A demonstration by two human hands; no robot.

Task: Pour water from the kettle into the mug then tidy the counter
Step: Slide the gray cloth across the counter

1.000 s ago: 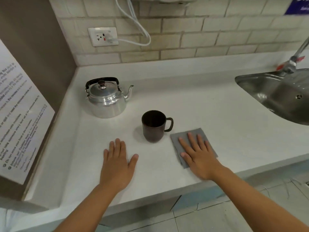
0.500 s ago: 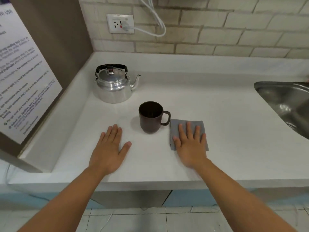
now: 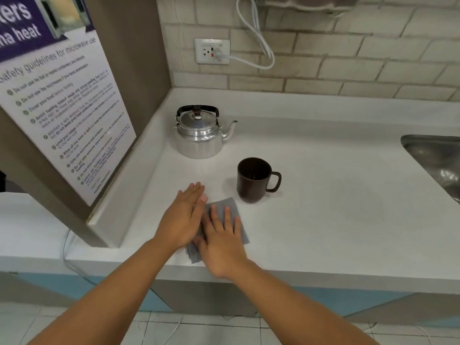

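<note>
While the brown mug (image 3: 254, 179) stands nearby, both hands, left hand (image 3: 183, 215) and right hand (image 3: 221, 239), lie flat and open on a grey cloth (image 3: 224, 206) at the desk (image 3: 336, 207) edge.

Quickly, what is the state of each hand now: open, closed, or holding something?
Left hand: open and flat, its edge on the grey cloth.
Right hand: open, palm pressed flat on the cloth, gripping nothing.

1. A grey cloth (image 3: 225, 215) lies on the white counter (image 3: 336, 195) near its front edge — the right hand (image 3: 221, 241) lies flat on it, fingers spread.
2. The left hand (image 3: 183, 217) lies flat at the cloth's left edge, touching the right.
3. A dark mug (image 3: 254, 180) stands just beyond the cloth, handle to the right — the metal kettle (image 3: 199, 135) sits further back.
</note>
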